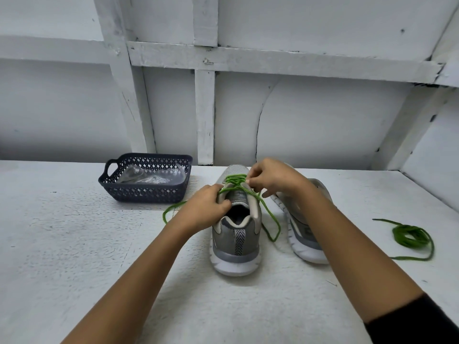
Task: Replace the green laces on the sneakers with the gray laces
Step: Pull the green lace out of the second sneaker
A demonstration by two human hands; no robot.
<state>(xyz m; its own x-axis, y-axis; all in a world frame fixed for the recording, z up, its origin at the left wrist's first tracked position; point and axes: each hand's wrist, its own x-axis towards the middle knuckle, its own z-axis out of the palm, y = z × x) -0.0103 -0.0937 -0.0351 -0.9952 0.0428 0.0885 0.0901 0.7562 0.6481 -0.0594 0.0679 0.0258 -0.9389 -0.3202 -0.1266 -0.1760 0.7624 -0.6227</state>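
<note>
Sneakers sit in the middle of the white table (74, 244), and the person leans over them with both arms stretched out. One gray sneaker (236, 234) stands upright with its heel toward the person. The left hand (206, 207) grips it at the collar, fingers curled over the left edge of the opening. The right hand (273, 178) hovers over the tongue area with fingertips pinched on the green lace (236, 181), which is threaded across the upper eyelets. Its free ends trail off both sides of the shoe onto the table. The second sneaker (305, 244) lies tipped on its side just to the right, white sole facing the first, partly hidden behind the right forearm. Further right, well apart from both shoes, a loose green lace (409, 235) lies in a rough coil. Back left stands a dark lattice basket (149, 192) holding a clear plastic bag (151, 176) — something pale is inside, but I cannot tell what. A black sleeve (409, 321) covers the right upper arm.
</note>
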